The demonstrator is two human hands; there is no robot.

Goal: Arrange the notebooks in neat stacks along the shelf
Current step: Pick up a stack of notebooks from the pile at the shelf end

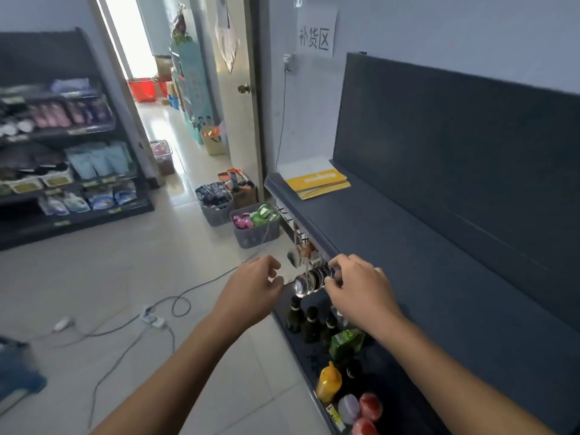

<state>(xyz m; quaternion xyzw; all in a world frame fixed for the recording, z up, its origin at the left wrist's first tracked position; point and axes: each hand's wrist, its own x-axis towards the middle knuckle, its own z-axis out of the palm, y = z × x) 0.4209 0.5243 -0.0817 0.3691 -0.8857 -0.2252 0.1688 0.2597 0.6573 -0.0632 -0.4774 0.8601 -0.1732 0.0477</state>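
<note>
One yellow notebook stack [320, 183] lies at the far end of the shelf [408, 262]; right grip [357, 287] pinches clear discs [310, 279] (not notebooks), left grip [251, 287] loose, empty. Better to release, then square edges two-handed.

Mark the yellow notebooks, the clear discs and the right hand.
yellow notebooks [320, 183]: head view, top cover of the stack.
clear discs [309, 279]: head view, middle of the row.
right hand [361, 288]: head view, back of the hand.
</note>
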